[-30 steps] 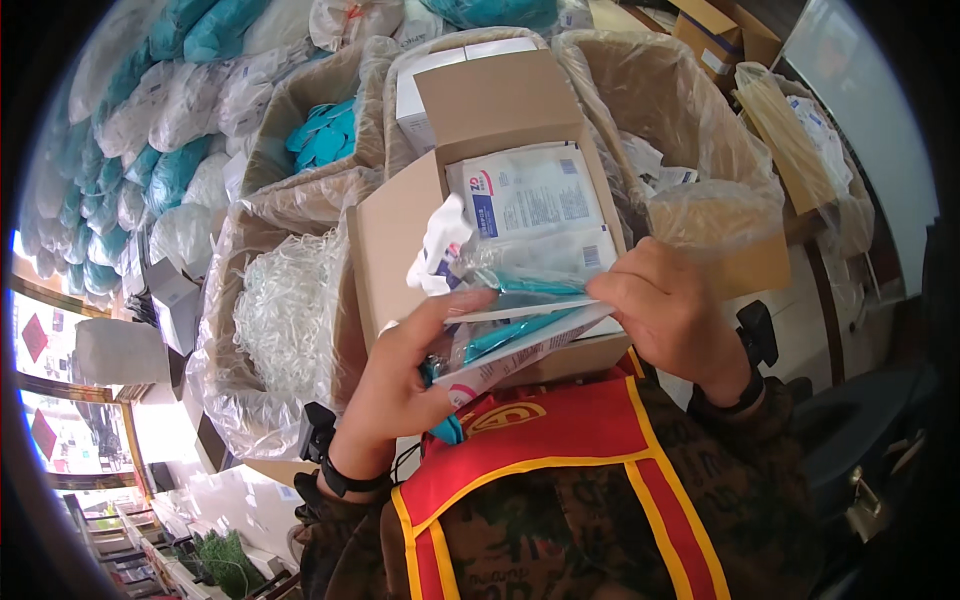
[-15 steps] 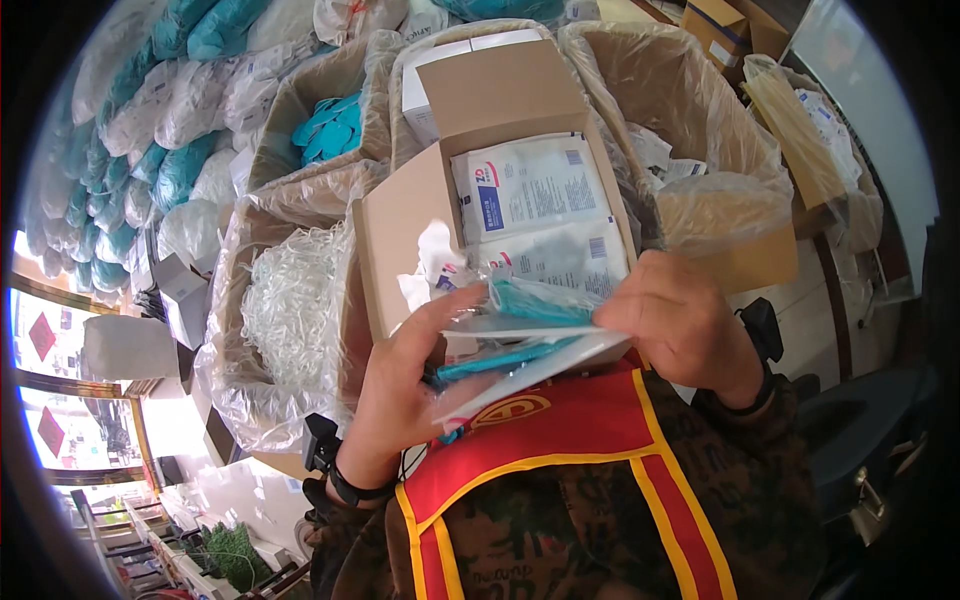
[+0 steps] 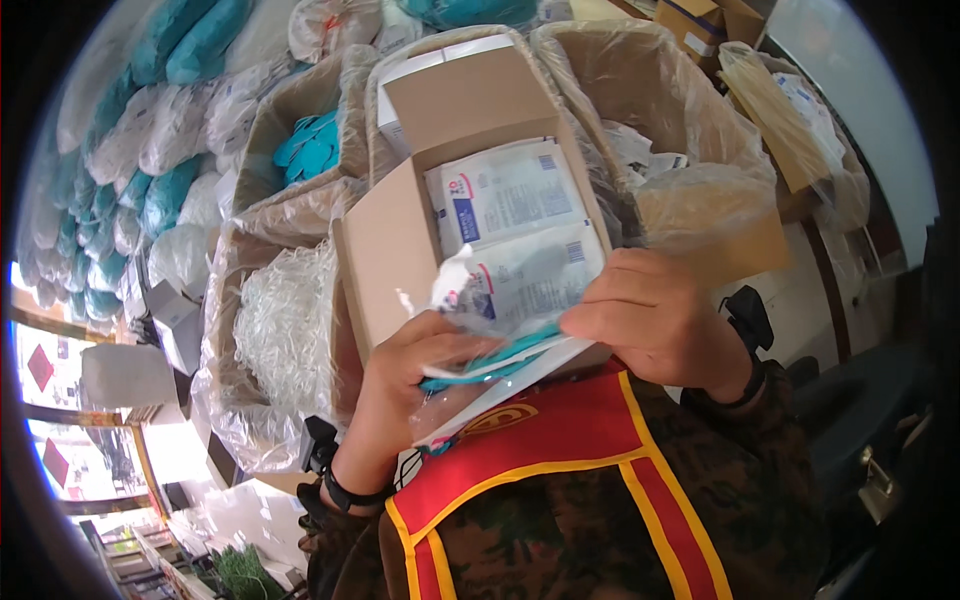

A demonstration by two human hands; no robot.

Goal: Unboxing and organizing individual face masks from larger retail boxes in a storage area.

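A clear plastic bag [image 3: 510,385] with a white strip hangs between my two hands in front of my chest, and folded teal pieces [image 3: 535,340] show in it. My left hand [image 3: 395,375] grips the bag's left end, its fingers curled and partly blurred over the film. At the other end, my right hand [image 3: 645,315] pinches the bag's edge between thumb and fingers. Just beyond them stands an open cardboard box [image 3: 385,260] holding flat white printed packets [image 3: 510,195]. A torn white scrap [image 3: 453,278] rests at the box's near left.
Left of the box, a plastic-lined carton holds tangled white elastic loops [image 3: 288,315]. Behind it, another carton holds teal pieces [image 3: 308,150]. A lined carton [image 3: 715,215] with white packets stands at the right. Stuffed bags [image 3: 150,130] pile up at the far left.
The bag's upper opening has narrowed, and the teal pieces lie flatter. Both hands have shifted slightly left in view, as has the whole scene.
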